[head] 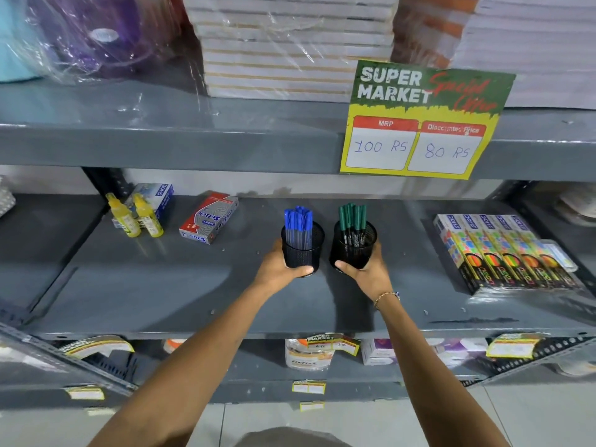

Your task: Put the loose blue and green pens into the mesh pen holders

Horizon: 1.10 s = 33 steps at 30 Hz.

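Two black mesh pen holders stand side by side on the grey shelf (pixel 161 285). The left holder (pixel 303 250) is filled with several blue pens (pixel 298 221), caps up. The right holder (pixel 353 248) carries several green pens (pixel 353 217), also upright. My left hand (pixel 280 269) wraps around the left holder from its left side and front. My right hand (pixel 367 272) grips the right holder from the right and below. No loose pens show on the shelf.
Two yellow bottles (pixel 135 217) and a red-grey box (pixel 208 219) lie at the shelf's left. Boxes of neon markers (pixel 503 250) fill the right. A price sign (pixel 422 121) hangs from the upper shelf edge. Stacked paper sits above.
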Each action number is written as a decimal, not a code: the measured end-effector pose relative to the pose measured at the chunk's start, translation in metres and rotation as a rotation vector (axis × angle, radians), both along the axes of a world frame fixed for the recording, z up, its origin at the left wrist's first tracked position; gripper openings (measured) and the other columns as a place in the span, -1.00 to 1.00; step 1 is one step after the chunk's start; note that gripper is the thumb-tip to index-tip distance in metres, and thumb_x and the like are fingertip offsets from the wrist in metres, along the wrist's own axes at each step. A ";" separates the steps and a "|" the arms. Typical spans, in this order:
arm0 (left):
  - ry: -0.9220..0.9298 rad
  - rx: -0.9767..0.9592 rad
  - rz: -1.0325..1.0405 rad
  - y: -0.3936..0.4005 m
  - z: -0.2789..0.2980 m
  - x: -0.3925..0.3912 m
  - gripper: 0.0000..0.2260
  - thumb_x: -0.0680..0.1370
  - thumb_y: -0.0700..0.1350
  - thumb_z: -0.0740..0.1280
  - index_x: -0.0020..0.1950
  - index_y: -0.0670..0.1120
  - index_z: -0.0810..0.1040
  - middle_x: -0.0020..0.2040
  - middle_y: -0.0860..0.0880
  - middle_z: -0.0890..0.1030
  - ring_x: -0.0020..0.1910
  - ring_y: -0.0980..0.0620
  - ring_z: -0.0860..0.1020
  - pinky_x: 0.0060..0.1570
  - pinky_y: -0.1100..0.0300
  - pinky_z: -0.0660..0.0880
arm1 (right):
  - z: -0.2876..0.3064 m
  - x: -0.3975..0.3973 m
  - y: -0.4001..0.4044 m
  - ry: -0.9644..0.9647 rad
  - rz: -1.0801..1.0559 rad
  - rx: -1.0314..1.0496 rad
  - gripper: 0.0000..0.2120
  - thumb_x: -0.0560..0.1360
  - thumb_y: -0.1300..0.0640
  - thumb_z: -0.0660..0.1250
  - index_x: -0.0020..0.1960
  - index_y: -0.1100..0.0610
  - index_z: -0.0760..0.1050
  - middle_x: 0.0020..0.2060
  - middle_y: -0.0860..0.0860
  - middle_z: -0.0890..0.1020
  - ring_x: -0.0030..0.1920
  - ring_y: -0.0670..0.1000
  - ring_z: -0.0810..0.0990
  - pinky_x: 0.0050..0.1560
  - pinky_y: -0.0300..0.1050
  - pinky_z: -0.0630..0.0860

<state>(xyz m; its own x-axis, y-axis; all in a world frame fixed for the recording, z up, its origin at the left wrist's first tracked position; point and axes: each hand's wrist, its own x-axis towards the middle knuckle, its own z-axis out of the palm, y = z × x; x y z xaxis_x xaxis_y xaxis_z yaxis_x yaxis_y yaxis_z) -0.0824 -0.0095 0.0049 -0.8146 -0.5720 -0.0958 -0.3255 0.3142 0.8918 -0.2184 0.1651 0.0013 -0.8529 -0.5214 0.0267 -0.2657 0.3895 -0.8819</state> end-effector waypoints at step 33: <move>-0.122 0.028 -0.056 0.074 0.021 0.089 -0.18 0.38 -0.06 0.51 0.50 -0.06 0.10 0.41 -0.06 0.43 0.37 -0.07 0.42 0.39 -0.05 0.34 | 0.010 0.079 0.090 -0.066 0.033 -0.025 -0.05 0.28 0.07 0.57 0.48 0.09 0.05 0.39 0.04 0.39 0.34 -0.04 0.38 0.32 -0.12 0.33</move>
